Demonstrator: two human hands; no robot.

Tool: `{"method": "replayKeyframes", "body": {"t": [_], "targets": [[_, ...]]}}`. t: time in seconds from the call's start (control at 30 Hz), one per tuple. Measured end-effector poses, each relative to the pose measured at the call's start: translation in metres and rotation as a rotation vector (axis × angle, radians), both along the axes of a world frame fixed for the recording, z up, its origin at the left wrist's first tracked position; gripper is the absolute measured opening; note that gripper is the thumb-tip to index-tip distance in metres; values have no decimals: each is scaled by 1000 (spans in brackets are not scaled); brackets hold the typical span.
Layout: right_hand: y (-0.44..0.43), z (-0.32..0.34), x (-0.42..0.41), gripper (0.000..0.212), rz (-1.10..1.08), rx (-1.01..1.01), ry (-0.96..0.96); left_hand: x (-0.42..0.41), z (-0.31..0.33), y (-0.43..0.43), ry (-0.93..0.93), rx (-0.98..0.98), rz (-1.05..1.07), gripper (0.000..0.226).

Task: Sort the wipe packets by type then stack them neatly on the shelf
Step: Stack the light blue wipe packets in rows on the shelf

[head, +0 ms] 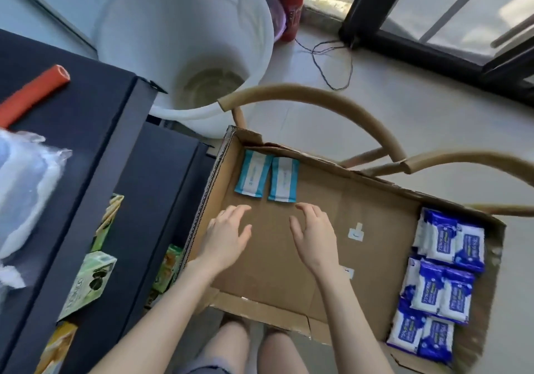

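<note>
Cardboard box [361,206]: brown, shallow, open-topped, beside the dark shelf [86,107].
Teal-striped white sachets [252,175]: two, side by side in the box's far left corner.
Blue-and-white wipe packets [442,281]: clustered along the box's right wall.
Left hand [228,236]: empty, fingers loose, near the sachets.
Right hand [315,235]: empty, fingers loosely spread.

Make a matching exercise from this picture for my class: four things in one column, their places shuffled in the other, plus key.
1 light blue packets
2 dark blue packets
3 green packets
4 orange tube

A atop the shelf unit
B right side of the cardboard box
C box's far left corner
D in the shelf unit, lower down

Pairs: 1-C, 2-B, 3-D, 4-A
</note>
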State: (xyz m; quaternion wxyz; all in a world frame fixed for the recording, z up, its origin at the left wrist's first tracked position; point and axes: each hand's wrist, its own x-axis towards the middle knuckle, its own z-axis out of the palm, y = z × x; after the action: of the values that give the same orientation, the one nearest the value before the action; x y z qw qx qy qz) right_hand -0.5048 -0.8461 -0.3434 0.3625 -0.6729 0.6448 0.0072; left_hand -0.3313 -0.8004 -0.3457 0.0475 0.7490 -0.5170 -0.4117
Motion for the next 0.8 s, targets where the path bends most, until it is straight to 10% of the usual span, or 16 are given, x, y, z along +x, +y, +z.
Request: {"method": "replayKeyframes", "body": {"t": [0.43, 0.8], "targets": [[-58, -176, 30, 44, -234, 96, -52, -1, -185, -69, -77, -24, 424, 63], [-67, -221, 38, 72, -493, 57, -57, -15, -217, -79, -187, -120, 535, 72]]}}
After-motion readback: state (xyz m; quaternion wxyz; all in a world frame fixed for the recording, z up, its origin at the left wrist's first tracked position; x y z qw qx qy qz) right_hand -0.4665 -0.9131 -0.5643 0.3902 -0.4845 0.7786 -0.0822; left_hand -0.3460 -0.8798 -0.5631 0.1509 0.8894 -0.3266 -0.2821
